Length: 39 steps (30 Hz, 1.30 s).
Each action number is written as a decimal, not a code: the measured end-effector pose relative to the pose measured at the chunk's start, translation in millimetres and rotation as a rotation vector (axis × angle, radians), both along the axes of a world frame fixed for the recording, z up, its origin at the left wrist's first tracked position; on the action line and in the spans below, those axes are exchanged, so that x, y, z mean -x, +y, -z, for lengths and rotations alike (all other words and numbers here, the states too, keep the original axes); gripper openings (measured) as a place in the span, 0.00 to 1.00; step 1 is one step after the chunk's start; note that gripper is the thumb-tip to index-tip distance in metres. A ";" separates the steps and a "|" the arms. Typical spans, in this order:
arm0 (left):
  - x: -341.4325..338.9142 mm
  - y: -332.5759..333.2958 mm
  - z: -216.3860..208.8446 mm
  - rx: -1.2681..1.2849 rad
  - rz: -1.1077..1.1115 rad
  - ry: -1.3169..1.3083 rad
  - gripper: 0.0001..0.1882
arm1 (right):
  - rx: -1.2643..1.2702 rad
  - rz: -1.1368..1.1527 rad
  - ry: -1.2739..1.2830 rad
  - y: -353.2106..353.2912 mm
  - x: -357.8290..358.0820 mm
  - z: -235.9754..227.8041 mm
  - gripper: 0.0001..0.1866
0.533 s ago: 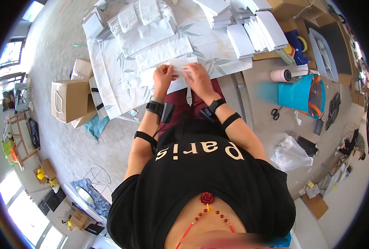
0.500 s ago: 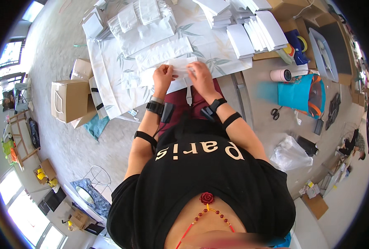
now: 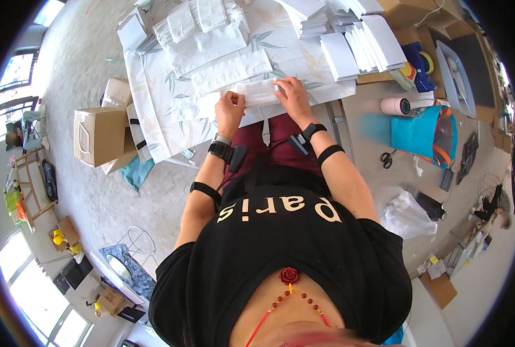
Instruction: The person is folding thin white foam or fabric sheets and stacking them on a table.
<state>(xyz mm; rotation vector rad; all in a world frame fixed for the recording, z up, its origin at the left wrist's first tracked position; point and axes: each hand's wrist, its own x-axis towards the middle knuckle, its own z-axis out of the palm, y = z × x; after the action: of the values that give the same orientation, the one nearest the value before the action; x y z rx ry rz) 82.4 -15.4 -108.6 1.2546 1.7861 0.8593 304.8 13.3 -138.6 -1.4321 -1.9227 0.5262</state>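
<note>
While the left hand (image 3: 230,111) pinches a white strip (image 3: 258,92), right hand (image 3: 295,98) gripping its right end — both apart.

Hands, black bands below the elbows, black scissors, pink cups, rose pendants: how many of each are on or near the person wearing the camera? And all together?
Hands: 2, the left hand and the right hand
Black bands below the elbows: 2
Black scissors: 1 pair
Pink cup: 1
Red rose pendant: 1
Total: 7
</note>
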 end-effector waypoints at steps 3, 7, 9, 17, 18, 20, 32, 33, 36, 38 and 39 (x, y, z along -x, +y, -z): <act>5.2 0.7 10.4 -0.020 0.000 0.092 0.13 | 0.013 -0.032 -0.033 0.3 -3.5 0.6 0.18; 8.7 -1.6 18.7 -0.027 -0.001 0.161 0.13 | 0.032 -0.098 -0.094 0.5 -11.8 -1.3 0.20; 6.8 -2.8 17.3 -0.030 -0.002 0.167 0.13 | 0.048 -0.126 -0.111 0.9 -17.9 -2.9 0.21; 11.1 -7.5 18.3 -0.077 -0.006 0.251 0.12 | 0.148 -0.258 -0.234 3.1 -22.0 -15.7 0.32; 9.8 -8.3 15.9 -0.080 -0.025 0.256 0.13 | 0.147 -0.258 -0.238 3.0 -23.4 -15.8 0.32; 10.1 -10.9 10.4 -0.085 -0.048 0.259 0.14 | 0.136 -0.262 -0.254 3.0 -24.4 -15.5 0.33; 138.9 -36.4 41.3 0.019 -0.626 0.632 0.23 | 0.111 -0.289 -0.290 3.3 -28.5 -16.5 0.37; 144.8 -36.0 43.8 0.020 -0.640 0.632 0.23 | 0.105 -0.301 -0.291 3.9 -27.6 -18.3 0.37; 153.4 -37.5 45.9 -0.077 -0.632 0.609 0.18 | 0.094 -0.311 -0.312 3.1 -21.3 -26.6 0.39; 153.6 -40.0 38.5 -0.258 -0.706 0.032 0.14 | 0.078 -0.240 -0.263 0.1 -14.0 -35.4 0.40; 143.4 -39.1 23.0 -0.255 -0.706 0.024 0.14 | 0.079 -0.239 -0.271 -0.3 -10.0 -42.3 0.40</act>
<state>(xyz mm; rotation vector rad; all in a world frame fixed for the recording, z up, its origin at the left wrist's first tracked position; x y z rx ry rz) -61.0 -54.5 -131.6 0.7619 2.2264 1.5010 314.8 13.0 -96.3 -1.3884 -2.3308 0.5446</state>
